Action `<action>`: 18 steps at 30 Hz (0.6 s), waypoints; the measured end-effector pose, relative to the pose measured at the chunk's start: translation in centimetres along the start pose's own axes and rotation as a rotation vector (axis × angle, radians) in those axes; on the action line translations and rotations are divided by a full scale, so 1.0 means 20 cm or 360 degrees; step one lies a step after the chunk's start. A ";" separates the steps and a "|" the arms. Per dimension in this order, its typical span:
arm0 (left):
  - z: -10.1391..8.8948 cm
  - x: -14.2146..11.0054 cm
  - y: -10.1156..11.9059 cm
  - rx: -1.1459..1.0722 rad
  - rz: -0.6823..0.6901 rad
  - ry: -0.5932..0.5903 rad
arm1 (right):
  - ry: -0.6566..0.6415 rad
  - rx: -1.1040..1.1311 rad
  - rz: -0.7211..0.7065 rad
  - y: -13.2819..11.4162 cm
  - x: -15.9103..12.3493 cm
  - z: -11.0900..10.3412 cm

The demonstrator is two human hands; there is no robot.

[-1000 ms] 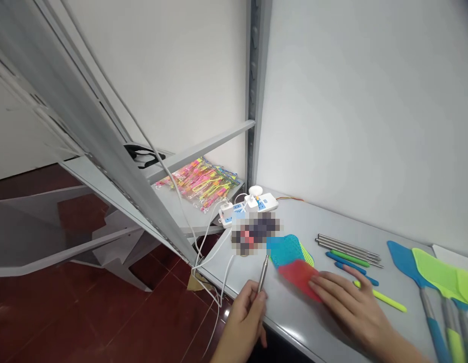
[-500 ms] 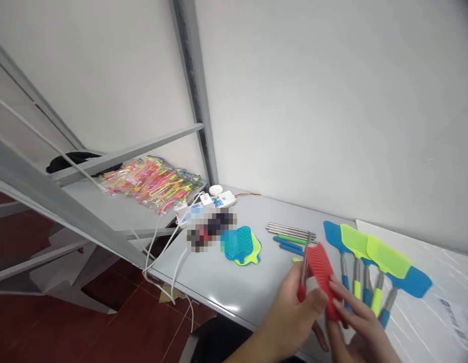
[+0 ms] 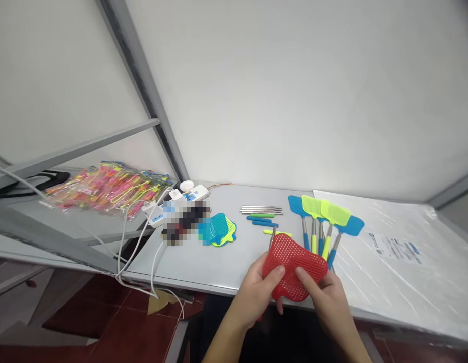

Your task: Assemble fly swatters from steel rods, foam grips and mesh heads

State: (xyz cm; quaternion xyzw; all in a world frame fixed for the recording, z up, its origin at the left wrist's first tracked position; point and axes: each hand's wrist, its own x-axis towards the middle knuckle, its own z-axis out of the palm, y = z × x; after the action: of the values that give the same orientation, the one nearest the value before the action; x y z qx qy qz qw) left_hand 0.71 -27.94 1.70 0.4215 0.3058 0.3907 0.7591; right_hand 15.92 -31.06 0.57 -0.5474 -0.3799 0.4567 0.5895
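Red fly swatter [image 3: 294,267] clasped in both hands

Head view: left hand [image 3: 252,295] and right hand [image 3: 325,297] grip its mesh head together, above the grey table's [image 3: 203,262] edge. Just beyond the hands lie blue and yellow fly swatters [image 3: 317,222]; further right, a white label [image 3: 395,248] on plastic sheeting [image 3: 415,287] carries print too small to read.

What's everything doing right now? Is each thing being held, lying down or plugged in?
Red mesh swatter head: held up off the table.
Left hand: gripping the swatter head.
Right hand: gripping it too.
Long-handled fly swatters: lying fanned out.
Steel rods: lying side by side.
Teal swatter head: lying on a yellow swatter head.
Power strip: plugged in.
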 end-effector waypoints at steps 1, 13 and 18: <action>-0.02 -0.02 -0.01 0.0079 -0.0023 -0.0040 | -0.0006 0.0031 0.0077 0.00 -0.02 -0.01; 0.07 -0.20 -0.01 0.1048 -0.0069 -0.0594 | 0.1265 0.0627 -0.0582 -0.13 -0.28 -0.22; 0.13 -0.23 0.00 0.1200 -0.0066 -0.0743 | 0.1223 0.0637 -0.0637 -0.20 -0.31 -0.25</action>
State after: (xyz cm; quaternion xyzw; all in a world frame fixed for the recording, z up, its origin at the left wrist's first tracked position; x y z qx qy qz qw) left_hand 0.45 -32.96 3.46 0.7396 0.2557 0.1308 0.6087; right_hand 19.32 -38.46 4.22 -0.4684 -0.1368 0.1627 0.8576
